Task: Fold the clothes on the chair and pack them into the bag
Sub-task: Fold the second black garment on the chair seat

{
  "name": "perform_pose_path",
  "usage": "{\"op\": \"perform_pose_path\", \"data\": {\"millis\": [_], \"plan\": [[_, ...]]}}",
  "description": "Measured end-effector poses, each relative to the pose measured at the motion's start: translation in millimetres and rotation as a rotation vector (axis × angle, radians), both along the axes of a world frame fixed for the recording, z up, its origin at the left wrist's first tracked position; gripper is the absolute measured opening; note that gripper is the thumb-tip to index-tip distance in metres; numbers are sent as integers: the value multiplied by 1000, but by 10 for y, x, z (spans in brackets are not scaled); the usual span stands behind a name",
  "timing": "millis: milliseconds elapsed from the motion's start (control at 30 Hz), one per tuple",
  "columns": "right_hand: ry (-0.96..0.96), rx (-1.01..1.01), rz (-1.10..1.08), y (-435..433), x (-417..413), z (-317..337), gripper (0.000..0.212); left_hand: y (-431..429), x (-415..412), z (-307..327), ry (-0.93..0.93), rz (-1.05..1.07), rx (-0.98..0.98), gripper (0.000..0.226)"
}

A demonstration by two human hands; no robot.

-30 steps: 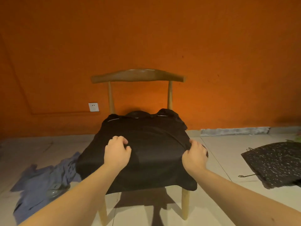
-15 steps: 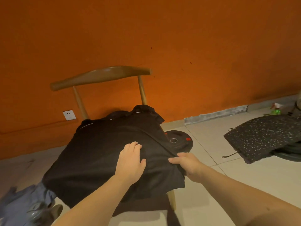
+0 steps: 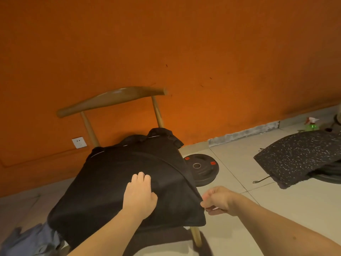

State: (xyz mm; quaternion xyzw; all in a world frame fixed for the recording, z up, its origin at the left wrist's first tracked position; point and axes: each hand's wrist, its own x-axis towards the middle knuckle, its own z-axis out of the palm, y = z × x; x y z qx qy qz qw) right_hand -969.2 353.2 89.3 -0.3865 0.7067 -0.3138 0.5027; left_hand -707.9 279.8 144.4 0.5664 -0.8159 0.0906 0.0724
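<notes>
Arms are extended forward.
The left grip is laid flat; the right grip is pinched onto the black garment at its edge.

A plain black garment covers the tan wooden chair, before a solid orange wall with a white socket at the chair's nine o'clock. At its three o'clock lie a black weight plate with red marks and a black mat speckled white; at seven o'clock, blue-grey cloth on pale beige tiles.
</notes>
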Motion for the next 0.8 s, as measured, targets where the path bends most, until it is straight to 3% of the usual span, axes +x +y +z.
{"op": "perform_pose_path", "data": {"millis": [233, 467, 700, 800], "plan": [[21, -238, -265, -609, -39, 344, 9, -391, -82, 336, 125, 33, 61, 32], [204, -445, -263, -1921, 2, 851, 16, -1240, -294, 683, 154, 87, 126, 32], [287, -458, -254, -3287, 96, 987, 8, -2194, -302, 642, 26, 122, 175, 35], [357, -387, -175, -3690, 156, 977, 46, -2497, -195, 519, -7, 131, 180, 41]]}}
